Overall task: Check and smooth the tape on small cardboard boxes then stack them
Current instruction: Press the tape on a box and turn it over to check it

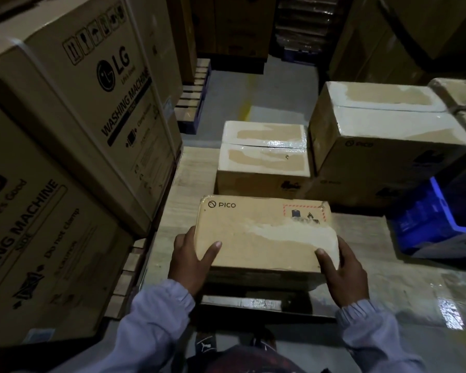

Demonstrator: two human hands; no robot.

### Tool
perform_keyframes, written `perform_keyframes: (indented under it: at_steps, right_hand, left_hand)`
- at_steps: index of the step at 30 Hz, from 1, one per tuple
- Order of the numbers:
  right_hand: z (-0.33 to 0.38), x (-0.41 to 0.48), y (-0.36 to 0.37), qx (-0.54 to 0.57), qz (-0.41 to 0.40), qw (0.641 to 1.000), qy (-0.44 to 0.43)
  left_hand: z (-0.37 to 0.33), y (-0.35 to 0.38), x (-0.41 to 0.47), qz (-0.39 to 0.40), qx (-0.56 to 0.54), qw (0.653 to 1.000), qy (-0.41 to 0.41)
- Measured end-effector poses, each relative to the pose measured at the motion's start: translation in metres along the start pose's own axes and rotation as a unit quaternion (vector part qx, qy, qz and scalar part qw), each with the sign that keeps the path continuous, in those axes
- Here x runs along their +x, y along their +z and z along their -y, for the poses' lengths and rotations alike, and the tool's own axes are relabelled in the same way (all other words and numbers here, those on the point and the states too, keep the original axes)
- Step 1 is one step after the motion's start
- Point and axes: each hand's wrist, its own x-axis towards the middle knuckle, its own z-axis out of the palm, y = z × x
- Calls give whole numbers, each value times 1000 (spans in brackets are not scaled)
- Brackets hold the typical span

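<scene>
Left hand [191, 254] and right hand [342, 267] grip the PICO box [264, 232] by its ends — thumbs on top, other fingers mostly hidden

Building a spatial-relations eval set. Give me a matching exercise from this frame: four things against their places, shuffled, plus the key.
Things:
1. nearest PICO box
2. blue crate
3. LG cartons
4. taped box

Places:
A. low at the right edge of the view
B. straight ahead, just behind the nearest box
C. gripped between the left hand and the right hand
D. stacked along the left side

Pairs: 1-C, 2-A, 3-D, 4-B
</scene>
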Motion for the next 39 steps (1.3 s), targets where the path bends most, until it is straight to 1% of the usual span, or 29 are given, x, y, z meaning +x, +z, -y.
perform_keyframes:
  at_steps: [2, 4, 5, 7, 8, 10, 13, 15, 19, 25, 27, 28, 30, 32, 36, 39]
  right_hand:
    - [3, 1, 1, -22, 6, 1000, -12]
    - [5, 3, 2, -95, -5, 993, -64]
    - [6, 5, 4, -159, -9, 982, -100]
    - [14, 6, 8, -276, 7, 943, -184]
    - [21, 5, 12, -310, 33, 925, -218]
    - [39, 1, 25, -326, 88, 901, -271]
    - [57, -6, 49, -320, 124, 884, -317]
    - [61, -10, 60, -323, 135, 878, -326]
    - [59, -14, 65, -336, 132, 873, -326]
    - [76, 7, 57, -302, 117, 891, -317]
    - [78, 17, 59, -289, 114, 904, -294]
    - [78, 20, 63, -299, 113, 904, -284]
    - [77, 21, 70, -334, 119, 895, -272]
    - [77, 21, 74, -344, 124, 891, -268]
    - [80, 24, 71, -336, 132, 892, -272]
    - [81, 35, 57, -307, 160, 898, -273]
  left_hand:
    - [0, 2, -3, 11, 5, 1000, 9]
    - [-1, 4, -6, 5, 26, 1000, 16]
    - [-1, 6, -6, -13, 65, 997, 37]
    - [-2, 9, -5, -45, 176, 975, 125]
    - [-6, 10, -4, -32, 218, 961, 169]
    - [-16, 12, -3, 22, 269, 937, 219]
    - [-26, 15, -5, 66, 323, 915, 232]
    - [-26, 14, -5, 77, 340, 909, 228]
    - [-24, 13, 0, 89, 318, 916, 230]
    - [-47, -1, 29, 54, 317, 913, 252]
    - [-47, 2, 33, 71, 329, 907, 252]
    - [-44, 7, 34, 87, 332, 904, 255]
    - [-35, 14, 38, 92, 330, 902, 264]
    - [-35, 13, 41, 95, 316, 907, 261]
    - [-39, 12, 39, 76, 317, 906, 270]
    - [-57, 10, 41, 65, 346, 902, 251]
